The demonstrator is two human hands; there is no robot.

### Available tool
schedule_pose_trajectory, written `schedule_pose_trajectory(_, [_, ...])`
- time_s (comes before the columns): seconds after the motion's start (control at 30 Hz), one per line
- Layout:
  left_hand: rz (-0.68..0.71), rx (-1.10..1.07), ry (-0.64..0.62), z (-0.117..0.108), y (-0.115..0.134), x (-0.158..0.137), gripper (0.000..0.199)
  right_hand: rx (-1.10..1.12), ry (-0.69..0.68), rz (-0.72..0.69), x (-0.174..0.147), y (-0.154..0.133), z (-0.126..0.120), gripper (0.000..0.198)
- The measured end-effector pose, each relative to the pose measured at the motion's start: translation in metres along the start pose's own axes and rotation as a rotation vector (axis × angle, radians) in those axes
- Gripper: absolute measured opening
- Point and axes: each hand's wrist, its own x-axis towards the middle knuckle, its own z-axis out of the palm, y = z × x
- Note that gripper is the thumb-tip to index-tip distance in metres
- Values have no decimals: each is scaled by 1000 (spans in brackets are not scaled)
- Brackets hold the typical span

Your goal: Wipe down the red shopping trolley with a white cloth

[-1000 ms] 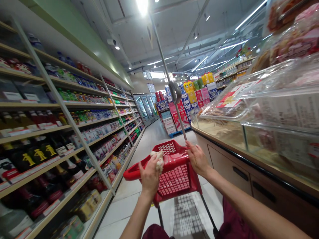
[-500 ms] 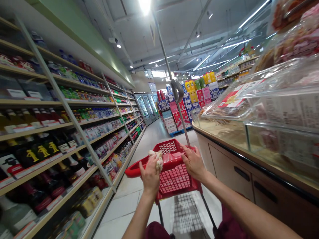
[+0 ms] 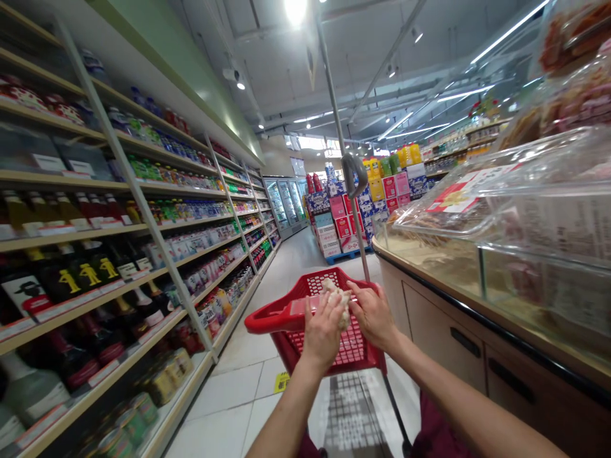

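A red plastic shopping cart (image 3: 281,346) with a mesh basket stands right in front of me, its red handle (image 3: 267,323) crossing the near side. My left hand (image 3: 323,327) is closed on a crumpled off-white cloth (image 3: 344,317) and presses it against the handle, right of the middle. Close beside it, my right hand (image 3: 375,317) grips the handle's right end; its fingertips come near the cloth. The part of the handle under both hands is hidden.
Shelves of bottles and cans (image 3: 191,254) run along the left. At the right stands a wooden counter (image 3: 429,312) with clear food packs (image 3: 468,191). A metal pole (image 3: 360,242) rises beyond the cart. Stacked boxes (image 3: 344,222) and glass-door coolers (image 3: 286,203) are farther ahead.
My left hand has slid the cloth rightward along the handle, closer to my right hand. My right hand stays at the handle's right end. The view has shifted slightly.
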Motion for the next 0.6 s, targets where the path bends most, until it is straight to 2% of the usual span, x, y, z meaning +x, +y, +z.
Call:
schedule_pose_trajectory(0.07, [-9,10,24,-1,-3,0,31,-7,-19,-19,-1,2,-1,41])
schedule_pose_trajectory(0.2, [-214,110,122,-8,-21,-7,31,1,-1,6,-1,-1,1,41])
schedule_pose_trajectory(0.23, [-204,115,122,-8,-19,-7,31,6,11,11,-1,-2,2,40])
schedule_pose_trajectory(0.33, [-27,66,83,-1,-5,-4,31,14,26,-1,-1,-3,3,39])
schedule_pose_trajectory(0.4, [38,47,84,0,-3,-5,31,10,8,-6,-1,-1,1,39])
schedule_pose_trajectory(0.43, [21,54,94,-2,-8,-7,31,7,-5,-2,-1,1,-1,39])
schedule_pose_trajectory(0.53, [-143,120,155,-10,-28,-14,29,2,-13,30,1,-1,-3,39])
schedule_pose_trajectory(0.6, [-183,135,160,-11,-30,-15,29,4,1,23,3,-8,-2,38])
